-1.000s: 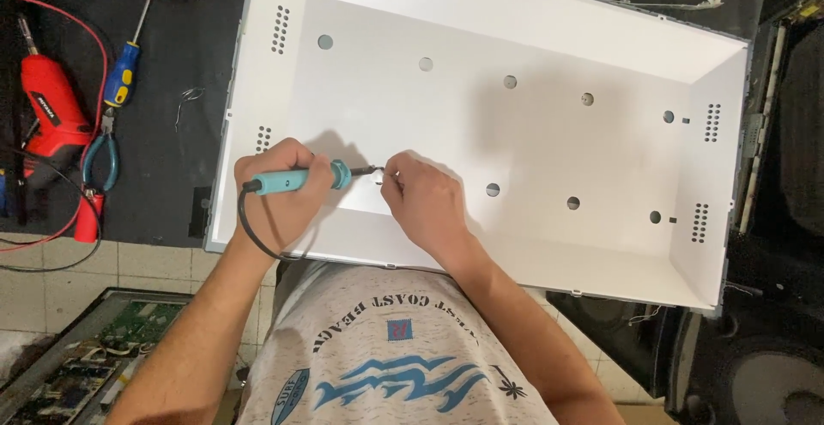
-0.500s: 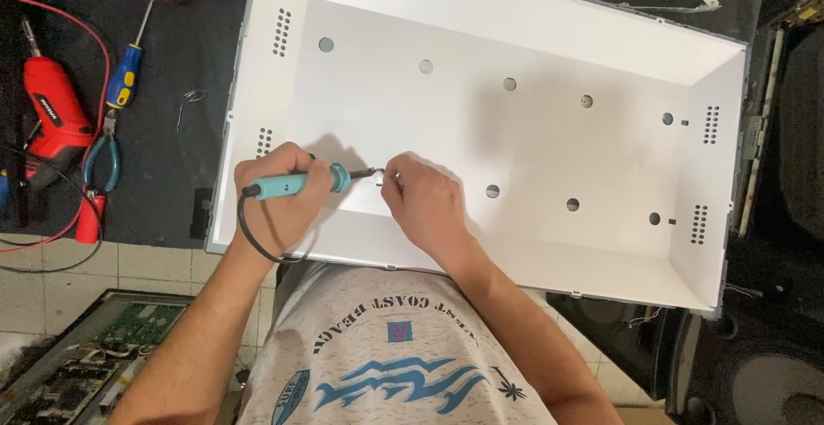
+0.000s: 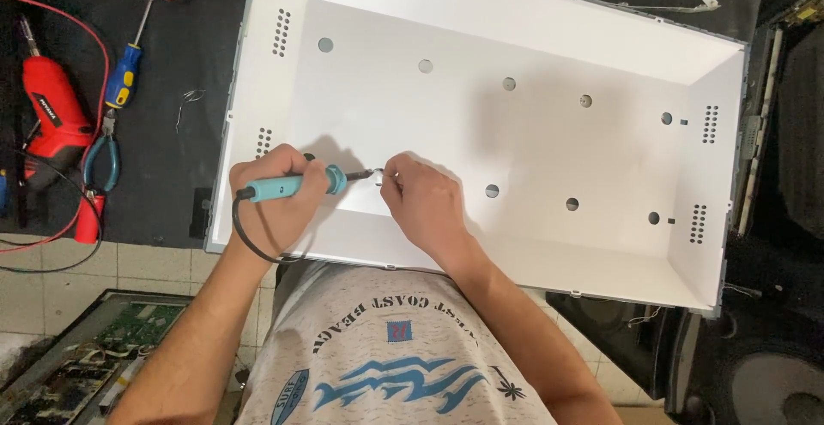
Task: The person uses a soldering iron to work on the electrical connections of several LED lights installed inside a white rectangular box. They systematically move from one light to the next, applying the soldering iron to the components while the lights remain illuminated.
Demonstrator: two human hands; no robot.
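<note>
Soldering iron (image 3: pixel 296 186): teal handle, long axis near horizontal across the view, tip pointing toward the person's right and slightly up-frame. Its tip sits at a spot on the floor of the white panel tray (image 3: pixel 532 124), near the tray's lower-left corner, just inside the near sloped wall.

Left hand (image 3: pixel 275 197) is clamped around the handle, fingers wrapped over it, thumb side toward the tip. The black cord (image 3: pixel 243 238) loops off the handle's rear end, down past the wrist and over the tray's near edge.

Right hand (image 3: pixel 425 206) lies immediately right of the tip, fingers curled together and pinched at that same spot. Something small and thin seems to be held there, but it's too small to tell what. The two hands face each other across the tip, nearly touching; the right is the nearer one to the contact point. Both forearms come in from the bottom of the frame, wrists low on the tray.

Outward: row of round holes (image 3: pixel 509 83) across the tray floor, vent-slot clusters at the sides. On the dark surface (image 3: pixel 180 159) left of the tray: blue-and-yellow screwdriver (image 3: pixel 125 73), teal-handled pliers (image 3: pixel 101 159), red power driver (image 3: pixel 53 116), red wire.
</note>
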